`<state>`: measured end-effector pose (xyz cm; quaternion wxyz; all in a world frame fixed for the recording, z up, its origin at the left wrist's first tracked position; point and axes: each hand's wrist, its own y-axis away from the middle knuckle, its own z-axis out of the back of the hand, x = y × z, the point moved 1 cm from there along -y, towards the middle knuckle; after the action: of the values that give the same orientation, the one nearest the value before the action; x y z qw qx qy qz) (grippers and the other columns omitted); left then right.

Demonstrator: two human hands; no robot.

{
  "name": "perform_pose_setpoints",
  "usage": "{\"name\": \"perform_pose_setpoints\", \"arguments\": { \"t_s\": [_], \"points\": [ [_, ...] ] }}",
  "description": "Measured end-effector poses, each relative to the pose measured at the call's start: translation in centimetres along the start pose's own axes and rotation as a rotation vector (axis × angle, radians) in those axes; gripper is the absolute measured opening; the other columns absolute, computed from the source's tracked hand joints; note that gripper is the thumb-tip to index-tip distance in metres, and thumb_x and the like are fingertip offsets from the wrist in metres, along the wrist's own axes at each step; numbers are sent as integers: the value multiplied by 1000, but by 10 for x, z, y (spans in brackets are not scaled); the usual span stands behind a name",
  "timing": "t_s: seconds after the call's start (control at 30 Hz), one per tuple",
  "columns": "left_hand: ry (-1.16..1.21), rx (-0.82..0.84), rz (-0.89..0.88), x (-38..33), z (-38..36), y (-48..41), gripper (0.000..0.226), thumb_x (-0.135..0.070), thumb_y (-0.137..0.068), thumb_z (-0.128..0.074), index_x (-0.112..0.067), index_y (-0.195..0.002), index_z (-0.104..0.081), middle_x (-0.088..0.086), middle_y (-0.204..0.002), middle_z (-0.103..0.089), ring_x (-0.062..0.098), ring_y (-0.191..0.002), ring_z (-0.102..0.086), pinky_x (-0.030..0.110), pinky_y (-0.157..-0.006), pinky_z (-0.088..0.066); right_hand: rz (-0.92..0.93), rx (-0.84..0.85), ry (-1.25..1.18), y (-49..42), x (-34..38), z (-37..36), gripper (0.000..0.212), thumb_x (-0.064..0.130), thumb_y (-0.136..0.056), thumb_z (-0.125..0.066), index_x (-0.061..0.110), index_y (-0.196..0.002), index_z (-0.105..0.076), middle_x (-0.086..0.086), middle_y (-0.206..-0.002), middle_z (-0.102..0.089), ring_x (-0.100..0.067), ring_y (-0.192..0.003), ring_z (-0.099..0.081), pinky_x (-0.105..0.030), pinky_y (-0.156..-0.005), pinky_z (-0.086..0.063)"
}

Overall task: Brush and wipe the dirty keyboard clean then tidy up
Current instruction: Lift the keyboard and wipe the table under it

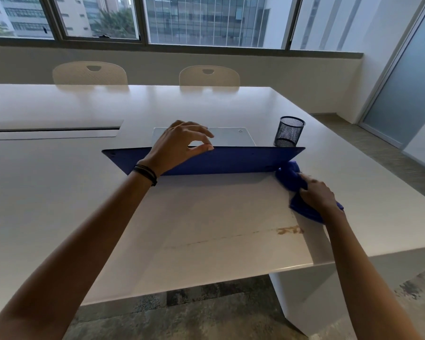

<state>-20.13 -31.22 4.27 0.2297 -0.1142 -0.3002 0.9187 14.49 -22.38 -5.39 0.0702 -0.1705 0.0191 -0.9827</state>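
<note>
Keyboard tipped up on edge, centre frame; cloth at right.

I see the blue keyboard (243, 160) standing on its long lower edge on the white bench (59, 180), plain back face toward me, keys hidden. The left grip (179, 146) pinches its top edge, thumb on the near face, fingers curled over the far side. The right grip (319, 196), right of centre, is closed round a bunched blue cloth (288, 174) lying on the bench; the cloth's far end sits at the keyboard's lower right corner, contact unclear. Behind the keyboard lie a grey mat (231, 137) and, just right of it, a black mesh pen cup (288, 132), upright. A brown smear (290, 230) marks the bench below the cloth. Two pale chairs (90, 73) stand at the far edge, upper frame.
</note>
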Motion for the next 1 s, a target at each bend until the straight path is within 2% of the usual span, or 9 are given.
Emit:
{"name": "perform_pose_setpoints", "arguments": {
  "t_s": [0.17,0.4,0.53,0.67,0.73,0.8,0.87,0.93,1.0],
  "points": [
    [35,-13,2,3,0,-4,17,-28,-85,-66,-16,-96,-73,1,-109,-70,18,-106,-63,27,-93,-38,96,86,-87,28,-9,6,49,8,-93,-44,26,-138,-41,-10,-132,-52,-30,-113,-50,-43,-91,-42],
    [44,-11,-7,5,-1,-5,16,-23,-86,-65,-14,-99,-72,3,-110,-69,20,-108,-62,30,-94,-38,158,196,-182,69,2,5,46,6,-95,-43,25,-137,-41,-7,-134,-50,-23,-118,-46,-35,-99,-35],
    [63,-7,0,5,0,-6,16,-23,-87,-65,-14,-99,-72,3,-111,-69,19,-108,-62,32,-95,-40,224,179,-177,91,23,-5,47,7,-93,-45,28,-135,-42,0,-134,-51,-20,-121,-46,-35,-103,-34],
    [83,1,16,4,1,-6,18,-25,-87,-64,-14,-99,-72,4,-110,-69,19,-105,-63,28,-94,-42,401,238,-281,115,62,-20,50,3,-88,-47,30,-130,-48,9,-124,-56,-13,-115,-51,-19,-95,-34],
    [88,7,12,3,2,-5,17,-24,-87,-64,-13,-98,-72,4,-110,-69,18,-103,-64,27,-93,-42,446,316,-429,124,77,-18,55,-2,-87,-46,40,-121,-47,19,-115,-55,-1,-106,-54,-12,-88,-40],
    [100,18,18,2,4,-5,18,-25,-87,-64,-13,-98,-72,5,-109,-69,18,-103,-64,29,-93,-45,391,247,-619,124,78,-8,55,-6,-88,-45,42,-115,-47,19,-109,-56,9,-97,-54,-9,-81,-43],
    [118,33,35,3,5,-4,20,-28,-87,-64,-13,-98,-72,4,-110,-69,18,-103,-63,30,-92,-47,293,24,-708,118,66,2,50,-6,-89,-43,31,-122,-51,8,-106,-59,-2,-91,-59,-18,-78,-48],
    [141,55,45,3,6,-3,22,-29,-87,-62,-13,-99,-72,5,-111,-68,17,-104,-62,30,-92,-48,188,-155,-583,109,50,6,49,-5,-88,-42,19,-130,-49,-2,-108,-60,-16,-88,-60,-31,-80,-52],
    [166,68,41,1,7,-3,21,-28,-87,-62,-13,-99,-72,5,-111,-68,17,-106,-61,31,-93,-48,80,-143,-389,101,38,3,52,-3,-87,-42,19,-134,-46,-9,-118,-59,-25,-98,-57,-39,-86,-49]
  ]
}}
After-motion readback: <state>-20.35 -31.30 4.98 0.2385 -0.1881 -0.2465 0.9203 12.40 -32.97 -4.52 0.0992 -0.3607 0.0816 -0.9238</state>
